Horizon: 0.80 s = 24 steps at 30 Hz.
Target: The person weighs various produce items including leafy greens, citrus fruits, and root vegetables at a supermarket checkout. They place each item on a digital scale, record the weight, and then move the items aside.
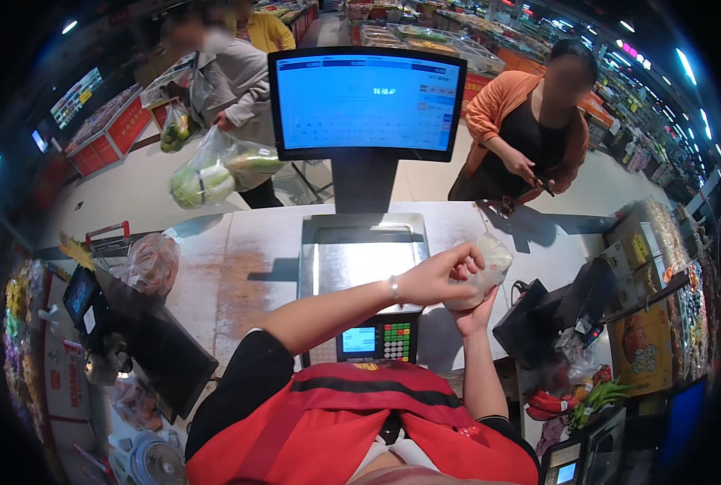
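Observation:
My right hand (478, 312) cups a clear plastic bag of pale contents (487, 267) from below, above the counter to the right of the scale. Across from the left reaches my left hand (442, 279), wearing a bracelet, its fingers curled at the side of the bag; whether they grip the plastic cannot be told. The metal weighing tray (360, 242) of the scale lies between my arms and the display. Its keypad panel (396, 341) with a small lit screen faces me. What the bag holds is unclear.
A monitor (369, 103) on a post rises behind the scale. Bagged goods (153, 264) sit at the counter's left. Black devices (533, 321) stand at right, near red and green peppers (554, 403). Across the counter are several people, one carrying bagged cabbage (202, 182).

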### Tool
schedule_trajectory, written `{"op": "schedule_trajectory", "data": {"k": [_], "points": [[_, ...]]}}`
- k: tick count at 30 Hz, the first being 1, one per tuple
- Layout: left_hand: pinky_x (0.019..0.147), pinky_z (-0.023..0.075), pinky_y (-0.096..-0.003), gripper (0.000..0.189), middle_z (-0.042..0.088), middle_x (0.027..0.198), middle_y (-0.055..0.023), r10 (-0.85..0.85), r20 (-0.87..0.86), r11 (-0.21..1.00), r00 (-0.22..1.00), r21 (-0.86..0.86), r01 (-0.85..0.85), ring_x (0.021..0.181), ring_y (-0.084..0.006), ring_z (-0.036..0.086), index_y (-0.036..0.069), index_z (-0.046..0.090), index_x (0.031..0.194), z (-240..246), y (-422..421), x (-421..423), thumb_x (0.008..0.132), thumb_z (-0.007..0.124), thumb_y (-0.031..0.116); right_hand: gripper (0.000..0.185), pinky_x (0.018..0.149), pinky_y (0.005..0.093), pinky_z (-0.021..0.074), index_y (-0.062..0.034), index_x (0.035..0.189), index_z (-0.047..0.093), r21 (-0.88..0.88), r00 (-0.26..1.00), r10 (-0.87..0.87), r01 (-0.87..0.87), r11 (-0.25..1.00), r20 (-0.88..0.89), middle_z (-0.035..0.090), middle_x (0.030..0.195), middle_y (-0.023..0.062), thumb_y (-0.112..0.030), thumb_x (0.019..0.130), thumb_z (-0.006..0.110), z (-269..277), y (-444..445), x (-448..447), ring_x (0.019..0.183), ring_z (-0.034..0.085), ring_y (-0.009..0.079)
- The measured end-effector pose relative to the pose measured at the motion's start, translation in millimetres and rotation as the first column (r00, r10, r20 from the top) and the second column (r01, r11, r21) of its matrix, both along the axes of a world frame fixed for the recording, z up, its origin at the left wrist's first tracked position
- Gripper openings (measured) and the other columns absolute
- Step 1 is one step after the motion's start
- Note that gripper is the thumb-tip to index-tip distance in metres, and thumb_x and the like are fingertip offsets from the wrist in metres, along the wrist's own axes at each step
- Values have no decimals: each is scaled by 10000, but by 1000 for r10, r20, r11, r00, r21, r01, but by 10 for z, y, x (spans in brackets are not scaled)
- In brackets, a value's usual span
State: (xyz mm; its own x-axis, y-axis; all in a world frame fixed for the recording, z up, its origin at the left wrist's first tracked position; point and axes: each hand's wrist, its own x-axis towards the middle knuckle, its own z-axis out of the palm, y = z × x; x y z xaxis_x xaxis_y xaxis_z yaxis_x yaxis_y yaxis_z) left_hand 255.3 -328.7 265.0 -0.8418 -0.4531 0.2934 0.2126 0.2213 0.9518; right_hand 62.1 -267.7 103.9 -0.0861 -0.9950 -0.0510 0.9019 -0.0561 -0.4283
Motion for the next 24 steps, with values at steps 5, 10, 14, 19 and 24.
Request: {"op": "schedule_trajectory", "data": {"k": [5,10,14,19,24], "points": [[773,439,-262,372,486,959,-41,49,141,991,989,116,-66,855,-124,490,91,511,1110,-872,-348,-1153,787,686,146,773,1029,556,371,-135,1445,322,401,980,-193,157,902,50,435,1405,124,-685,915,210,-650,-229,-771,1283,437,333],[784,457,-323,433,543,985,-94,-21,337,998,941,57,2,900,-189,562,99,527,1124,-1648,-277,-1633,759,714,238,683,943,556,418,-132,1369,373,451,945,-326,283,846,17,504,1261,115,-639,924,264,-1384,-296,-959,1186,499,296],[877,442,-387,487,574,1057,-152,92,406,976,909,-218,-2,971,-281,575,99,536,1153,-1865,-398,-1528,744,717,293,619,943,472,434,-129,1388,379,582,981,-55,156,798,-188,488,1323,118,-549,934,358,-1592,-276,-1029,1184,509,293],[971,403,-427,471,549,1177,-157,295,286,835,912,-541,-100,1099,-335,526,99,539,1190,-1664,-466,-867,767,689,240,508,1004,387,391,7,1333,420,252,430,-43,604,756,-902,485,1308,187,-137,877,590,-1397,-391,-952,1242,441,309],[883,480,-326,357,556,1167,-78,652,87,738,753,-298,-605,1084,-209,550,87,572,1141,-1345,-630,529,795,655,62,352,1032,377,354,21,1196,524,-147,107,-276,639,755,-955,552,1202,171,-66,860,583,-780,-343,-752,1179,496,279]]}}
